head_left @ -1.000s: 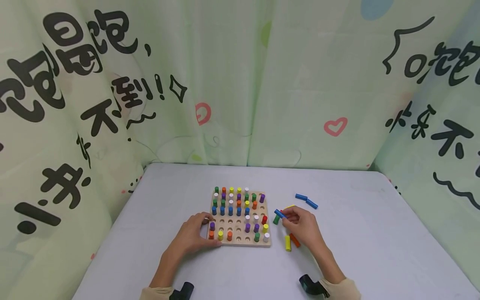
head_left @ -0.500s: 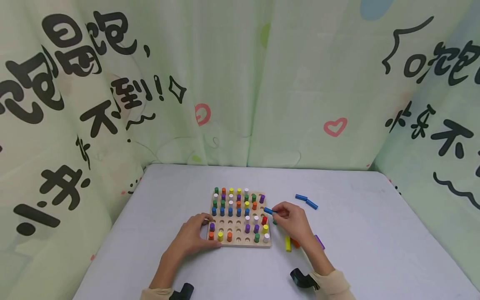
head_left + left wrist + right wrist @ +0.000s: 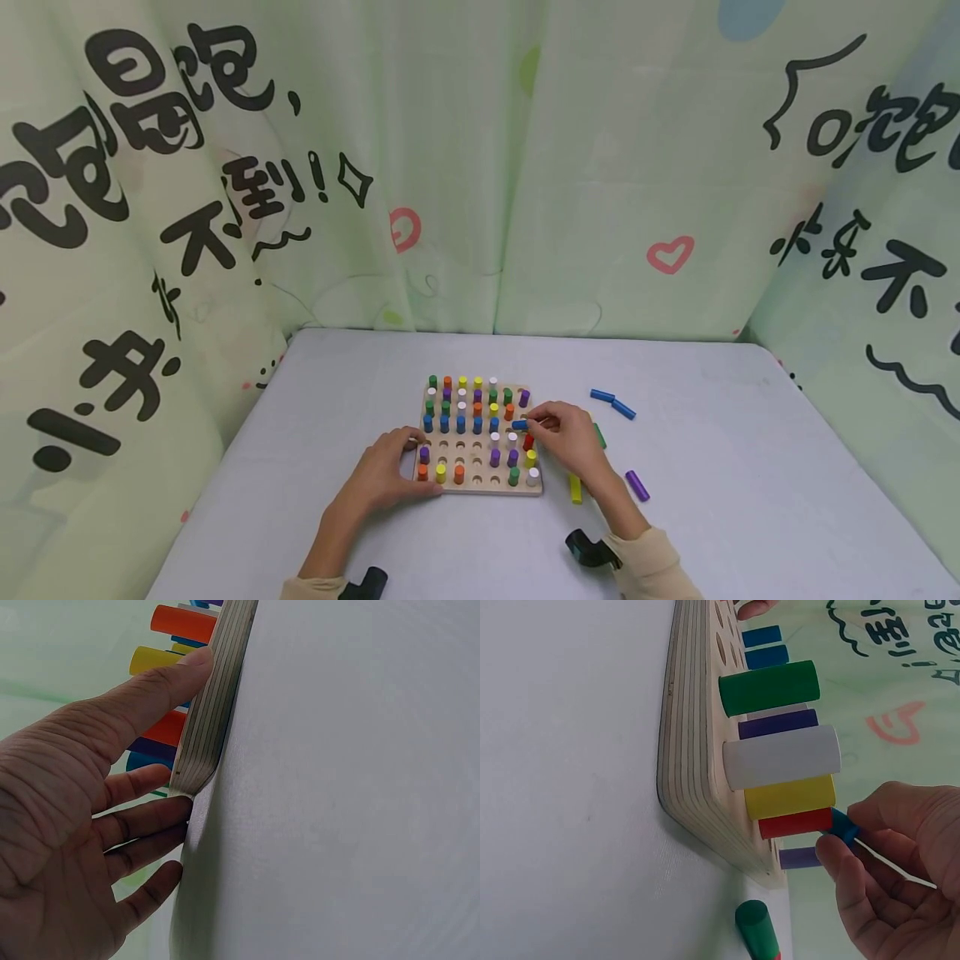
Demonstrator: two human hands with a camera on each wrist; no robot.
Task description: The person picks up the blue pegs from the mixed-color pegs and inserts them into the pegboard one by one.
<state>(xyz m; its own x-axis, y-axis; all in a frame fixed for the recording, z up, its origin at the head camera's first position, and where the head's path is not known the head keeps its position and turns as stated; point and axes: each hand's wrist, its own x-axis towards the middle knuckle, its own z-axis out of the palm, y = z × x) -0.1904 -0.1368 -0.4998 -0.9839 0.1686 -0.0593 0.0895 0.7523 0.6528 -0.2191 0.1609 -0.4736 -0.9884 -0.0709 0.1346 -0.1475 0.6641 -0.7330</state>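
A wooden pegboard [image 3: 480, 490] bears rows of colored pegs and some bare holes. My left hand [image 3: 387, 468] holds its near left corner; in the left wrist view the thumb [image 3: 196, 663] presses the near edge while the fingers lie by the left side. My right hand [image 3: 572, 437] pinches a blue peg [image 3: 520, 425] between thumb and fingertips, tilted nearly flat over the right part of the board, by the row of blue pegs [image 3: 461, 424]. In the right wrist view the blue peg [image 3: 843, 825] is partly hidden behind a red peg [image 3: 795, 823].
Right of the board, loose pegs lie on the white table [image 3: 720, 467]: two blue pegs [image 3: 623, 408] at the back, a purple peg [image 3: 637, 486], a yellow peg [image 3: 576, 489] and a green peg [image 3: 599, 435]. A printed curtain [image 3: 585, 208] closes off the back and sides.
My right hand has moved left with the blue peg, from the loose pegs to over the board. The purple peg has come into view from behind the arm. My left hand stays put.
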